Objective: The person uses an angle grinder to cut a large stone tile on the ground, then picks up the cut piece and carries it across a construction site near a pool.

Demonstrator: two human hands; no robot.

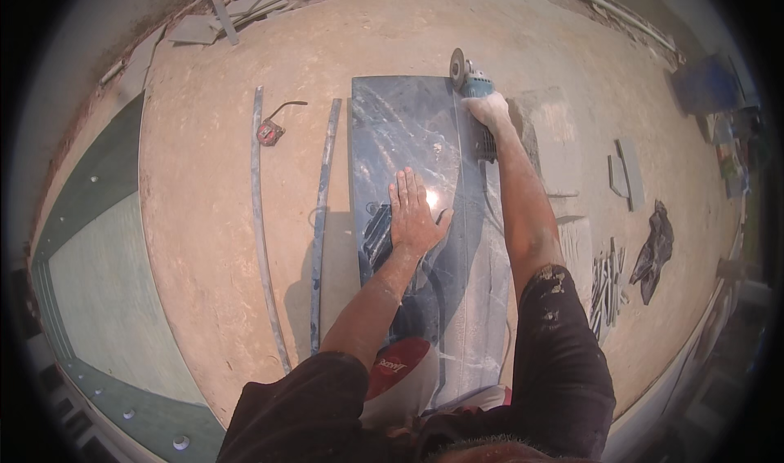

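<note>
A long dark blue stone slab [404,128] with white veins lies on the dusty floor in front of me. My left hand [415,215] rests flat on its polished face, fingers stretched out. At the slab's far right corner my right hand [487,110] is wrapped round an angle grinder [477,85] with a teal body. The grinder's disc [457,67] stands upright by the slab's far edge; whether it touches the stone I cannot tell. A straight line runs lengthwise along the slab's right part, with a paler dusty strip [482,300] beside it.
Left of the slab lie two narrow stone strips [325,193] and a red tape measure [269,132]. On the right are grey slab pieces [555,128], several thin offcuts [606,287] and a crumpled black bag [656,251]. Broken slabs [196,28] lie at the back left.
</note>
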